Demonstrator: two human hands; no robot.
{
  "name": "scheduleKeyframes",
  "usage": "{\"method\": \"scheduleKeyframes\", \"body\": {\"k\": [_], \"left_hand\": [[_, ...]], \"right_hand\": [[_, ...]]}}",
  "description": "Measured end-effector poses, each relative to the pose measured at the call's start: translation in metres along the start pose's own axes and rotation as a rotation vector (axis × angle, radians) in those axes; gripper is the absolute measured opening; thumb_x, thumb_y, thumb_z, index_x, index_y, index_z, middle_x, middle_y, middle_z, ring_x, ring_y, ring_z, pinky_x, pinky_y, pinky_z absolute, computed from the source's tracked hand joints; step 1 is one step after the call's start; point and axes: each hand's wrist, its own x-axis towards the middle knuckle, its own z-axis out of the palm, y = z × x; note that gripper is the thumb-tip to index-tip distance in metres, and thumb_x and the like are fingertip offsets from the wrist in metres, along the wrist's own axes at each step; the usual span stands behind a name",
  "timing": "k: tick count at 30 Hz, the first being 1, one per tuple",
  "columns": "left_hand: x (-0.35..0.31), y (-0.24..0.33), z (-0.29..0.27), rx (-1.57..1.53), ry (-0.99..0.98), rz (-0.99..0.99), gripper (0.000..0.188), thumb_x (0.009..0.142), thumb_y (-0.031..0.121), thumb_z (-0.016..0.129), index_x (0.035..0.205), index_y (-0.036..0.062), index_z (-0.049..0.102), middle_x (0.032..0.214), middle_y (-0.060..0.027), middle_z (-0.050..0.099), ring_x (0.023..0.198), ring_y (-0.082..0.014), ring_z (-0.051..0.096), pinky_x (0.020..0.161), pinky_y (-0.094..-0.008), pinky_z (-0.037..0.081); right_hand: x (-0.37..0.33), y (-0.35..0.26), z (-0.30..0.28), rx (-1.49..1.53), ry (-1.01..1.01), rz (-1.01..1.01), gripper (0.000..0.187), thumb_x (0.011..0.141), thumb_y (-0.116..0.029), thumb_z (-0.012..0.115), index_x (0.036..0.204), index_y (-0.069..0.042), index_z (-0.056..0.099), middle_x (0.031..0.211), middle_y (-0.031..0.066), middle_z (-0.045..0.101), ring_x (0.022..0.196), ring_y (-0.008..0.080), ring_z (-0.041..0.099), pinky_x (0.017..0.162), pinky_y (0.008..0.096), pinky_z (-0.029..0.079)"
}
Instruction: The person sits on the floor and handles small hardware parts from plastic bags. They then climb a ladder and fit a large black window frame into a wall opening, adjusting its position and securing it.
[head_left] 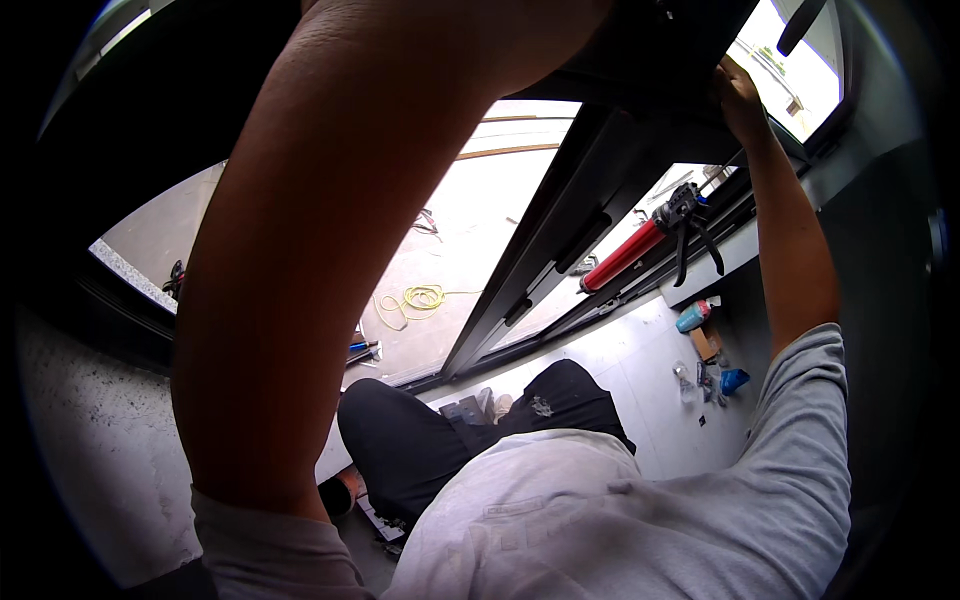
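Observation:
My left forearm (290, 250) rises steeply in front of me and runs past the upper edge, so its hand is out of sight. Up at the right, my right hand (741, 98) is raised, with bent fingers against the edge of a dark window frame (670, 125); shadow hides part of the grip. Below that hand, a caulking gun (637, 248) with a red barrel and black handle lies slanted along the lower frame rail. Neither arm touches it in this view.
Beyond the glass, a coiled yellow cord (424, 297) lies on pale ground. On the tiled floor to the right are a turquoise container (692, 316), a brown box (706, 343), a blue item (734, 380) and small scraps. My bent, dark-trousered legs (400, 430) are close to the sill.

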Motion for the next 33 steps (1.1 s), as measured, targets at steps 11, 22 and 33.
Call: {"method": "scheduleKeyframes", "body": {"k": [11,22,33], "left_hand": [[0.012,0.004,0.064,0.18,0.496,-0.208,0.079,0.096,0.072,0.041,0.092,-0.0018,0.072,0.071,-0.0159,0.069,0.07,-0.0249,0.073,0.074,-0.04,0.058],[0.005,0.007,0.051,0.257,0.489,-0.278,0.078,0.095,0.072,0.042,0.086,0.0,0.07,0.066,-0.0149,0.064,0.064,-0.0239,0.069,0.067,-0.038,0.055],[0.015,0.032,0.047,0.231,0.328,-0.539,0.075,0.09,0.07,0.052,0.094,-0.0038,0.069,0.073,-0.0203,0.068,0.073,-0.0348,0.07,0.069,-0.0453,0.055]], "right_hand": [[0.007,-0.009,0.024,0.397,0.363,0.031,0.068,0.105,-0.055,0.038,0.128,0.006,0.058,0.107,0.0147,0.073,0.101,0.0209,0.067,0.102,0.0334,0.044],[0.013,-0.024,0.037,0.251,0.472,0.001,0.071,0.103,-0.059,0.043,0.137,0.002,0.053,0.108,0.0143,0.07,0.104,0.0192,0.065,0.099,0.0312,0.046],[0.007,-0.029,0.042,-0.036,0.528,0.093,0.09,0.09,-0.08,0.042,0.145,-0.01,0.05,0.124,0.0167,0.067,0.123,0.0286,0.06,0.107,0.0442,0.041]]}}
